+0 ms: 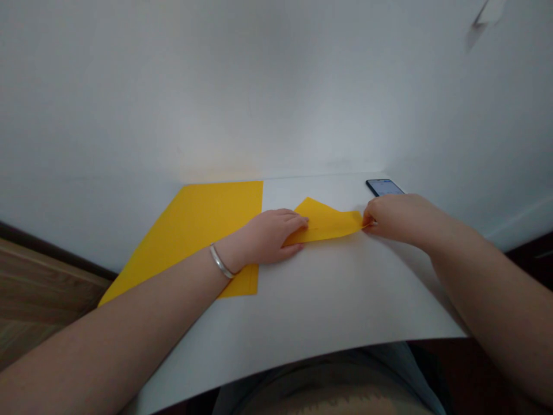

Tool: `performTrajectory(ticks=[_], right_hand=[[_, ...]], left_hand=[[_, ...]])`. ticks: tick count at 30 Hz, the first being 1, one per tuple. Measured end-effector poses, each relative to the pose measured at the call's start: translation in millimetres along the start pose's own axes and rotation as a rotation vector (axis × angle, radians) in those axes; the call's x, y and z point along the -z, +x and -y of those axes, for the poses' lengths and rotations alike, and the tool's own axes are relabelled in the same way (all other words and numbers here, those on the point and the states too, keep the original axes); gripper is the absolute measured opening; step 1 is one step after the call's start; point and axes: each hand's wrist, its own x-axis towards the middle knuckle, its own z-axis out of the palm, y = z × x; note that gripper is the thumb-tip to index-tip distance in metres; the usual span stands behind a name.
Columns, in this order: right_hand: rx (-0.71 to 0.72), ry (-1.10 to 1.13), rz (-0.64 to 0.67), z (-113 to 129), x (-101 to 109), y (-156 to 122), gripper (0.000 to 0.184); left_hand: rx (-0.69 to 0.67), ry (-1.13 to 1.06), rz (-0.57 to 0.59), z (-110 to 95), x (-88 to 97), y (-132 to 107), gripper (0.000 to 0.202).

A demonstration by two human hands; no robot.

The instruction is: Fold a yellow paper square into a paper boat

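A small folded piece of yellow paper (pixel 325 223) lies on the white table (pixel 328 300) between my hands. My left hand (pixel 270 236), a silver bangle on its wrist, grips the paper's left end with fingers curled over the top and thumb beneath. My right hand (pixel 395 219) pinches the paper's right tip between thumb and fingers. The paper is slightly lifted and bowed between the two grips.
A large yellow sheet (pixel 203 230) lies flat on the table's left part, under my left forearm. A dark phone (pixel 384 187) rests at the back right by the white wall. A wooden floor shows to the left, beyond the table edge.
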Motion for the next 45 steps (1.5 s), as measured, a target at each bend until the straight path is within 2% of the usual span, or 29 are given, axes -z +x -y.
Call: performTrajectory(ticks=[3, 6, 9, 12, 20, 24, 27, 32, 36, 42, 45], right_hand=[[0.075, 0.058, -0.068, 2.7, 2.1, -2.2, 0.019], [0.280, 0.161, -0.130, 10.9, 7.0, -2.5, 0.033], [0.439, 0.238, -0.108, 22.4, 11.2, 0.5, 0.028], [0.498, 0.282, -0.124, 30.7, 12.3, 4.6, 0.029], [0.407, 0.237, -0.077, 31.7, 16.3, 1.8, 0.028], [0.371, 0.265, -0.074, 33.0, 15.5, 2.9, 0.031], [0.400, 0.254, -0.069, 35.5, 13.4, 8.3, 0.035], [0.435, 0.234, 0.000, 38.7, 14.7, 20.0, 0.029], [0.349, 0.257, 0.102, 39.5, 19.4, 28.9, 0.026], [0.316, 0.382, 0.228, 37.5, 17.4, 42.7, 0.022], [0.298, 0.403, 0.262, 35.8, 14.4, 49.3, 0.025]], left_hand=[[-0.039, 0.065, -0.010, -1.4, 1.3, 0.7, 0.031], [-0.057, 0.122, -0.037, -3.7, 4.0, 3.1, 0.028], [-0.047, 0.185, -0.039, -7.1, 8.5, 6.8, 0.026], [-0.013, 0.270, -0.033, -11.5, 14.0, 9.3, 0.028], [0.088, 0.337, 0.033, -23.2, 22.0, 9.8, 0.024], [0.156, 0.266, 0.029, -17.2, 16.9, 11.0, 0.026], [0.181, 0.201, 0.000, -11.4, 12.8, 11.5, 0.025], [0.183, 0.126, 0.009, -6.4, 9.0, 13.3, 0.023], [0.169, 0.025, 0.031, 0.5, 4.2, 15.8, 0.022], [0.422, -0.147, 0.068, 3.7, 0.5, 18.9, 0.027], [0.482, -0.193, 0.090, 1.1, 1.1, 20.9, 0.029]])
